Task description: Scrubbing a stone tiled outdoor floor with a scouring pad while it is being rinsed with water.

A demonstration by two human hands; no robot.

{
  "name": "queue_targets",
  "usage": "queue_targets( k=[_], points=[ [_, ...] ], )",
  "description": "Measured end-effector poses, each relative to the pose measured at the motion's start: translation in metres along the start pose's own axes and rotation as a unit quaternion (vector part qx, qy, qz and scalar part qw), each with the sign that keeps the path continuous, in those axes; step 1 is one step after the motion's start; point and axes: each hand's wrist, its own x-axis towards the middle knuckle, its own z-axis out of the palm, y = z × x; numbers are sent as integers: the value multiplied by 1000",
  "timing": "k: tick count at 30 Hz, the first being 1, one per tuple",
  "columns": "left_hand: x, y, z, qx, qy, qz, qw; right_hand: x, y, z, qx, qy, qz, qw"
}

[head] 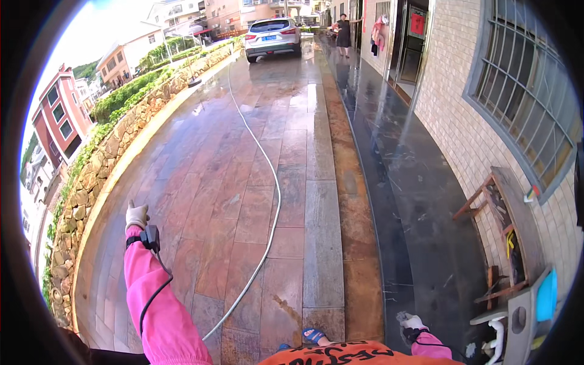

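My left hand, in a pale work glove, is stretched out over the wet reddish-brown floor tiles and holds nothing. One finger points ahead and the thumb stands apart. A dark device with a black cable is strapped to that wrist. A pale hose curves along the tiles to the right of my left arm. Low at the right, my right hand, also gloved, grips a grey clump that looks like a steel-wool scourer, above the dark stone walkway.
A wooden bench and a grey sink with a blue basin stand by the right wall. A low stone wall borders the left. Ahead are a parked car and a person near an open doorway.
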Motion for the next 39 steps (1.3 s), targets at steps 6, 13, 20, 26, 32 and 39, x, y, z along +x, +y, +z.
queue_targets(
  k=[6,13,20,26,32,39],
  points=[
    [16,-71,8,-38,-13,-74,996,15,-32,-13,20,0,-33,999],
    [-14,-30,5,55,-9,14,998,52,-37,3,36,-36,-58,997],
    [-27,-34,-68,90,96,-6,991,77,-58,51,-37,-77,-140,986],
    [-61,-210,-53,-101,74,-136,983,19,-115,57,-87,-75,-53,992],
    [-188,-363,42,-127,-50,-278,951,47,-68,44,-106,-44,-42,992],
    [-363,-474,42,522,-415,95,739,38,-109,50,-107,-55,-56,991]
  ],
)
